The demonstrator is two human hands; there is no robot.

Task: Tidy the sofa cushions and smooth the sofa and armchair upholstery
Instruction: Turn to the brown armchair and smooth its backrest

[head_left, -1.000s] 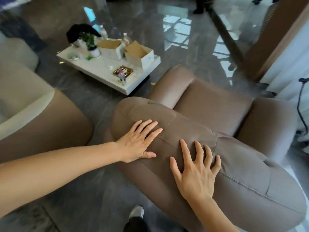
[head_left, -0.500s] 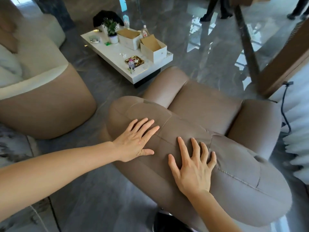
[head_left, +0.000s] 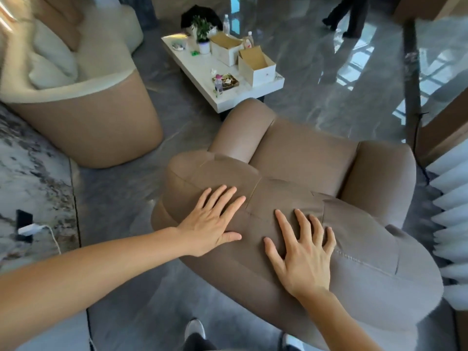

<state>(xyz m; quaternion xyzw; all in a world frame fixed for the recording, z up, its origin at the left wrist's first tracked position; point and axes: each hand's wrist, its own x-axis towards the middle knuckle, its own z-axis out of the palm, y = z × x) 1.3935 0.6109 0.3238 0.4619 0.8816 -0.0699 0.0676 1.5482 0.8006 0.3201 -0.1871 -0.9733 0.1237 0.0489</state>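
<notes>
A taupe armchair (head_left: 304, 158) stands in front of me, seen from behind its padded backrest (head_left: 367, 252). My left hand (head_left: 212, 224) lies flat on the left part of the backrest top, fingers spread. My right hand (head_left: 301, 252) rests flat beside it, nearer the middle, fingers apart. Neither hand holds anything. To the left stands a sofa (head_left: 96, 117) with a tan base, and a cream cushion (head_left: 50, 57) sits slumped on its seat.
A white coffee table (head_left: 202, 69) beyond the armchair carries two open boxes (head_left: 255, 64), a potted plant, bottles and a small tray. A phone with a white charger (head_left: 25, 226) lies on the marbled surface at left. A person's legs (head_left: 347, 13) are at the far top. White pleated curtain at right.
The view has shifted back and left, showing more of the sofa and floor. Both hands stay flat on the backrest, the right one slid slightly along it.
</notes>
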